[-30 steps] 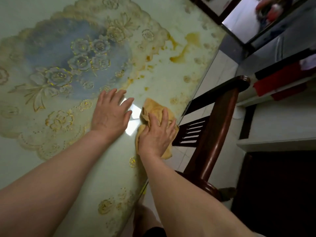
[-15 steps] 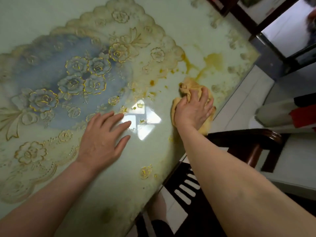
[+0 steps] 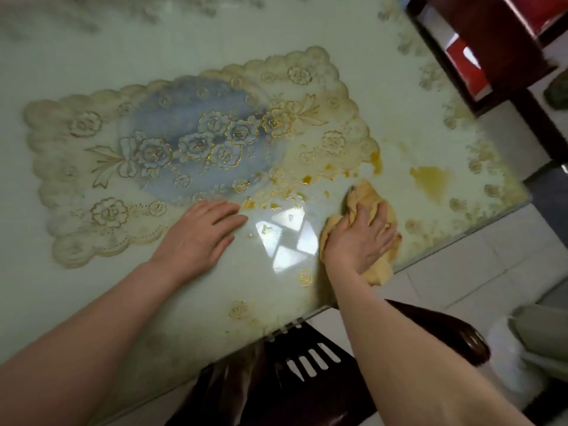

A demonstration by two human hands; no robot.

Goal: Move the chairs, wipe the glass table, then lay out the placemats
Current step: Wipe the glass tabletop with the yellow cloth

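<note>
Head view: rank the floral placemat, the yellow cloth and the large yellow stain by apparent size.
1. Floral placemat, by far.
2. Yellow cloth, partly under the right hand.
3. Large yellow stain, clearly smaller.

You see your left forearm (image 3: 92,327) and right forearm (image 3: 399,348) bare along their whole visible length, with skin running uncovered to the wrists. Your left hand (image 3: 199,238) and right hand (image 3: 359,238) are bare too. Blur hides nail detail.
</note>
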